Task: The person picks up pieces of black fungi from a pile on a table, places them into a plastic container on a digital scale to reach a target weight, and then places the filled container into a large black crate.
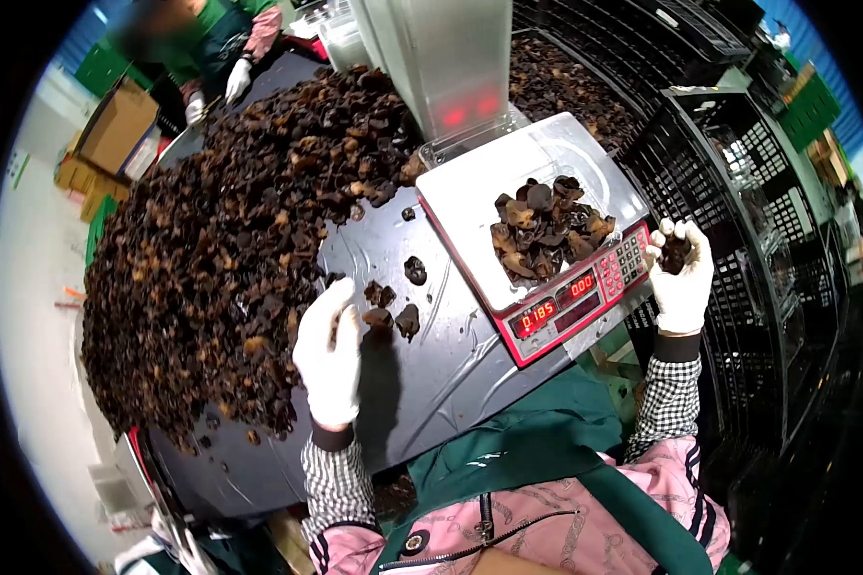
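My right hand [682, 276], in a white glove, is curled around some dark wood ear mushroom [675, 254] just off the right corner of the scale. My left hand [330, 355], also gloved, hovers over the table by the edge of the big pile of wood ear mushrooms [221, 240]; its thumb and fingers are apart, with no held piece visible. A few loose mushroom pieces [407, 322] lie to its right. On the white plate of the red-framed digital scale [571, 311] sits a small heap of mushrooms [547, 230]; the display reads 0.185.
Behind the scale stands a tall translucent plastic container [455, 57]. Black crates [738, 172] are stacked along the right, with more mushrooms [566, 81] behind the scale. Across the grey table [422, 383], a co-worker's gloved hand [238, 80] is beside the pile. Cardboard boxes [117, 125] stand far left.
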A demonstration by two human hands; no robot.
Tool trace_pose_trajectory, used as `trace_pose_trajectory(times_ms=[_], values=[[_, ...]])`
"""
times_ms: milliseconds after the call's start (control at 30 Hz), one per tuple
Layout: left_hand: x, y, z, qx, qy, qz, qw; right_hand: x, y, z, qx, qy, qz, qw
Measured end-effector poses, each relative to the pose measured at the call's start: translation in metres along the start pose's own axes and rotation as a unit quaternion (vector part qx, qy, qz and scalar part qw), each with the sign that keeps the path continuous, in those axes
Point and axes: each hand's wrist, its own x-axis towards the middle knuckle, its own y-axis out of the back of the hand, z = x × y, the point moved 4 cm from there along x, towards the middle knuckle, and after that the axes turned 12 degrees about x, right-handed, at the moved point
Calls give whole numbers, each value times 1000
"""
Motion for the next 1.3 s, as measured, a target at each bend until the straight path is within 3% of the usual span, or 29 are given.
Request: trace_pose_trajectory(times_ms=[100,267,333,433,567,600,700,733,833,867,1033,1067,1133,1167,1233,1300], values=[[51,-46,15,-111,-19,-81,990,-12,-13,11,9,-15,-13,1000],[125,-113,44,-98,-71,-97,988,-26,-33,22,-220,40,0,975],[145,-145,39,-39,-7,-154,987,-23,-28,23,-288,49,-16,956],[153,-181,33,10,1,-130,991,-17,-27,23,-341,25,-12,940],[150,-180,38,-189,23,-12,982,-13,-27,30,-387,-71,-58,918],[147,-164,56,-276,65,-29,959,-16,-33,32,-401,-84,-67,910],[118,-109,115,-460,78,-65,882,-17,-29,38,-354,-152,-87,919],[106,-96,115,-284,-90,-47,953,-17,-28,38,-335,-161,-83,925],[46,-79,140,-93,-293,-81,948,-15,-27,36,-269,-213,-96,934],[33,-69,160,36,-358,-80,930,-15,-25,35,-255,-226,-104,935],[-8,-98,143,56,-300,-60,950,-17,-31,37,-288,-211,-140,923],[-10,-95,141,5,-273,-50,961,-16,-32,39,-268,-220,-139,928],[-14,-89,140,33,-193,-3,981,-10,-24,44,-229,-248,-123,933],[-18,-99,128,-118,-76,-32,990,-10,-24,44,-225,-230,-128,938],[-19,-108,119,-321,157,-166,919,-8,-25,45,-228,-227,-129,938],[-15,-111,108,-321,182,-255,894,-3,-26,48,-227,-250,-121,933]])
